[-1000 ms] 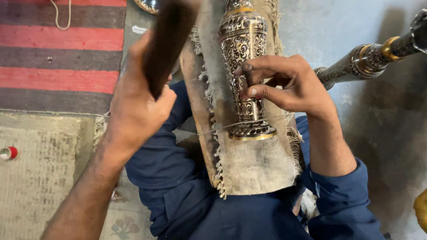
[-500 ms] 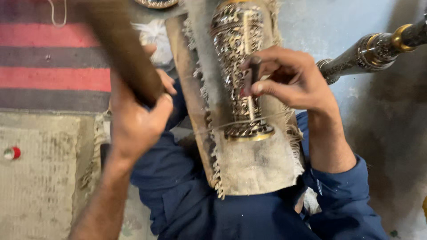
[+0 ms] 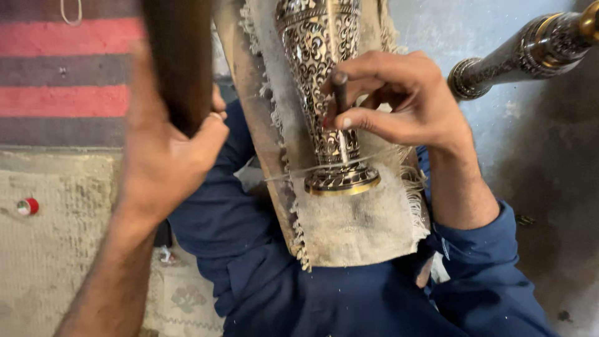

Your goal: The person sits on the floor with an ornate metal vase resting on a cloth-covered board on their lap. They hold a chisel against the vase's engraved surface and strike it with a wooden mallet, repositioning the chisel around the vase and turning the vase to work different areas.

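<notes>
— What did you see on the feed, starting from the big things?

— The biggest was the striped rug point(image 3: 68, 81), red and grey, at the upper left, with a pale worn mat point(image 3: 50, 249) below it. On the lap in blue clothing lay a wooden board point(image 3: 249, 106) covered by a frayed cloth point(image 3: 355, 224).

— And the workpiece?

— An engraved metal vase point(image 3: 318, 68), silver with dark ornament and a gold rim at its foot, lay on that cloth, along the board. A thin string crossed it near the foot.

— The hands?

— My left hand point(image 3: 165, 168) was closed around a dark wooden mallet point(image 3: 178, 56), raised beside the board, apart from the vase. My right hand point(image 3: 399, 103) pinched a small chisel point(image 3: 340, 97) between thumb and fingers, its tip touching the vase.

— Anything else?

— Another ornate metal piece point(image 3: 530, 53) lay at the upper right on the grey floor. A small red cap point(image 3: 27, 206) was on the mat, far left.
</notes>
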